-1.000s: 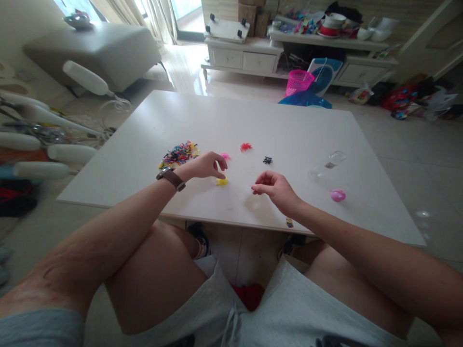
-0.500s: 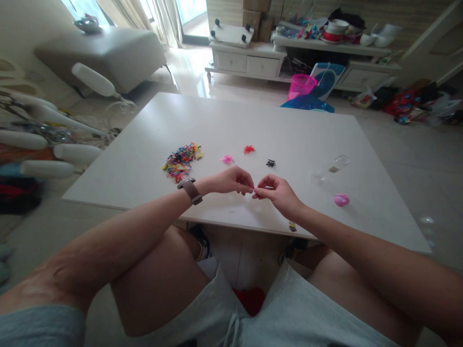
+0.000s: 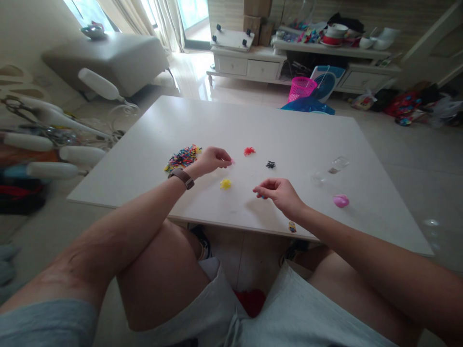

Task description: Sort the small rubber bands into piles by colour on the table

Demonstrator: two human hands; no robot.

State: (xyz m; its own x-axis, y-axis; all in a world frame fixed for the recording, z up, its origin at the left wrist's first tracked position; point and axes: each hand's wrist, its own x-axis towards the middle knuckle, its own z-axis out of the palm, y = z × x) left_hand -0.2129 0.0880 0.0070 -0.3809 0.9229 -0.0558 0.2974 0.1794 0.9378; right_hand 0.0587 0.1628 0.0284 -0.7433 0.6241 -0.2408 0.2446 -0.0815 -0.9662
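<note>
My left hand (image 3: 214, 160), with a brown-strapped watch at the wrist, reaches over the pink rubber bands (image 3: 233, 161); its thumb and fingertips pinch at them and cover most of the pile. My right hand (image 3: 278, 193) hovers above the white table (image 3: 307, 140), fingers closed around small rubber bands, with bits of blue showing below the fingertips. Between the hands and nearer me lies a yellow pile of bands (image 3: 225, 184). Farther back are a red pile (image 3: 249, 151) and a black pile (image 3: 270, 164). Behind my left wrist spreads a large mixed-colour heap (image 3: 183, 156).
Toward the right lie a clear plastic bottle (image 3: 338, 164) and a shiny pink object (image 3: 340, 200). A small yellow and blue cartoon figure (image 3: 292, 226) lies at the near edge by my right forearm. Beyond the table stands a pink basket (image 3: 302, 88).
My hands were together at the middle. The left has moved away to the left and back, onto the pink pile, uncovering the yellow one. My right hand stays nearly in place.
</note>
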